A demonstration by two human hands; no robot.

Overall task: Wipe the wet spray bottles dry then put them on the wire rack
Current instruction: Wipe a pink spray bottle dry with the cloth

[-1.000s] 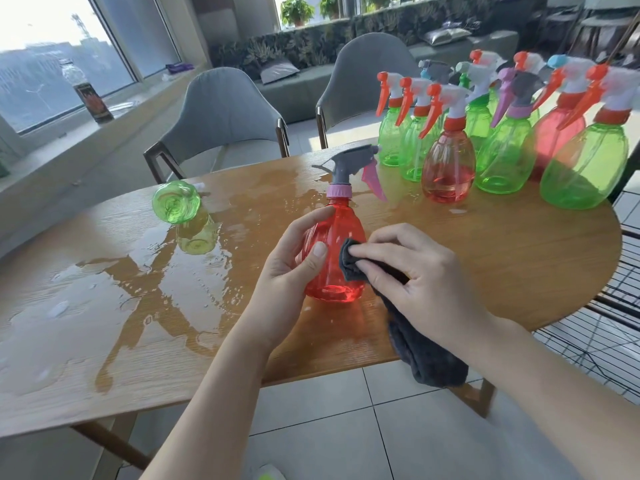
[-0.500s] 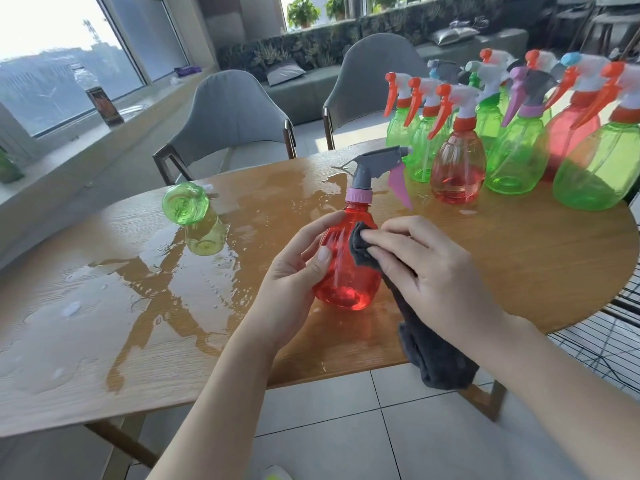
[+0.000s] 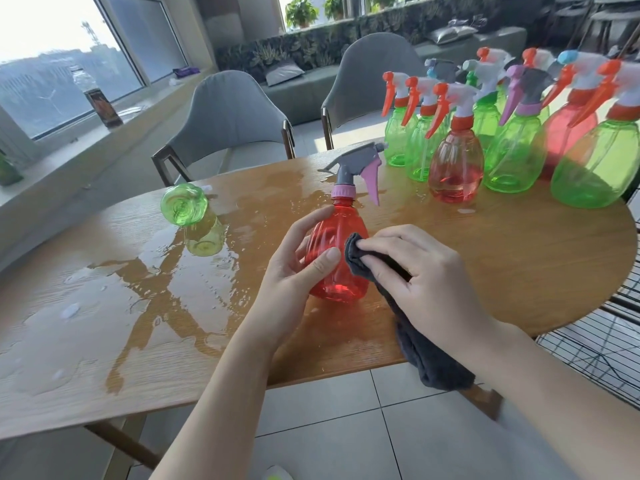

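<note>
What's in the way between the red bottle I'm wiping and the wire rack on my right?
Nothing visible: the red spray bottle sits near the wooden table's front edge, and the black wire rack lies low beyond the table's right rim. The standing bottles cluster farther back.

A: Surface?
B: Round wooden table (image 3: 519, 271), left half covered in pooled water (image 3: 145, 306).
A: What's on it?
B: Green bottle (image 3: 184, 204) lying on its side in the wet patch. Cluster of upright green and red spray bottles (image 3: 502, 140) at the far right.
</note>
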